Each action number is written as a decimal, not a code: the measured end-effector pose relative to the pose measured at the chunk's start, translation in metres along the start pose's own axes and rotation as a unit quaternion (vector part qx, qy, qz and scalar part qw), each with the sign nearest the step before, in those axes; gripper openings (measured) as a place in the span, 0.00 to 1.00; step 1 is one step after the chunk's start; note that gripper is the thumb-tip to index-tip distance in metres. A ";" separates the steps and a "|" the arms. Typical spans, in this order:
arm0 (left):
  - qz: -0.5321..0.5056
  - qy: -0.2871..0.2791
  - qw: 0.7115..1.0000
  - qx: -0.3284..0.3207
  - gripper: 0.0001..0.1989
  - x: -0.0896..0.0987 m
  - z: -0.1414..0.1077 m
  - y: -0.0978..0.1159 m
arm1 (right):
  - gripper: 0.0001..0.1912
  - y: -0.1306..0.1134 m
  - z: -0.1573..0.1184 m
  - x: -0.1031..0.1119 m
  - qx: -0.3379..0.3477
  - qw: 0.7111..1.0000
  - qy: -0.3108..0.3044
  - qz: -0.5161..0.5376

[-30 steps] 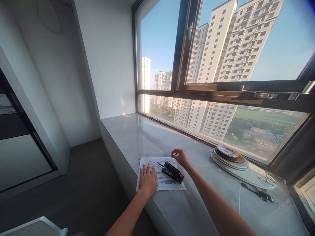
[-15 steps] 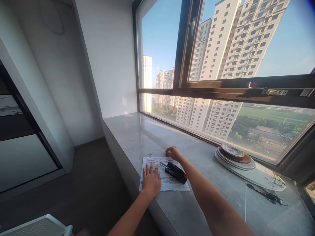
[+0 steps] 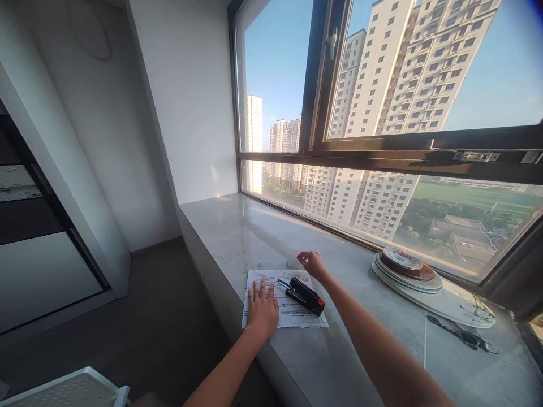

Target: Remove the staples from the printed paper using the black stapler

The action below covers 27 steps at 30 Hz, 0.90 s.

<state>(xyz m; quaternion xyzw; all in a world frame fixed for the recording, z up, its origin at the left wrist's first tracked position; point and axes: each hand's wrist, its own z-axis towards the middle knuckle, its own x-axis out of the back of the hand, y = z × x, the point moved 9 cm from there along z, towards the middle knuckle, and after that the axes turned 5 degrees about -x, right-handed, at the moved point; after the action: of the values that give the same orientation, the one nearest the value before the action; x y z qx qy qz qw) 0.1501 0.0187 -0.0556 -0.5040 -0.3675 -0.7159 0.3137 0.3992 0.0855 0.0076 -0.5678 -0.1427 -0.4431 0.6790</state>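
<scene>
My left hand (image 3: 262, 311) lies flat with fingers spread on the left part of a printed sheet of paper (image 3: 278, 321). On the paper's right part rests a black stapler (image 3: 304, 296) with a red spot at its rear and a metal piece sticking out at its front. Just beyond the paper, my right hand (image 3: 310, 262) is over the sill with its fingers bent together; whatever may be between the fingertips is too small to make out. A small pale piece (image 3: 292, 264) lies left of that hand, and another (image 3: 259, 265) lies above the paper's upper left edge.
A stack of plates (image 3: 407, 271) stands on a large oval plate (image 3: 470, 310) at the right, near the window. Scissors (image 3: 464, 337) lie in front of it. The sill's front edge drops to a dark floor, where a white perforated object (image 3: 80, 390) shows.
My right hand has moved a little to the right, away from the small pale piece, which now shows beside it. My left hand stays on the paper.
</scene>
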 end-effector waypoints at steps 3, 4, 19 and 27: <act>-0.023 0.001 1.000 0.007 0.28 0.000 0.000 0.001 | 0.22 0.024 -0.031 0.027 -0.070 0.994 0.081 0.026; -0.034 0.010 0.999 0.017 0.29 0.003 0.000 -0.001 | 0.25 0.034 -0.044 0.034 -0.094 0.990 0.103 0.033; 0.005 0.061 0.998 0.018 0.19 0.054 0.061 -0.132 | 0.23 0.060 -0.088 0.032 -0.178 0.975 0.106 0.078; 0.050 0.044 0.998 0.002 0.23 0.043 0.065 -0.124 | 0.22 0.061 -0.086 0.032 -0.181 0.975 0.104 0.083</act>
<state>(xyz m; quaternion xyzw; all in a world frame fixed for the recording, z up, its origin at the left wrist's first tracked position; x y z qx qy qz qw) 0.0676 0.1360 -0.0262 -0.4894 -0.3293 -0.7201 0.3654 0.4375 -0.0083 -0.0369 -0.6419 0.0585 -0.4598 0.6109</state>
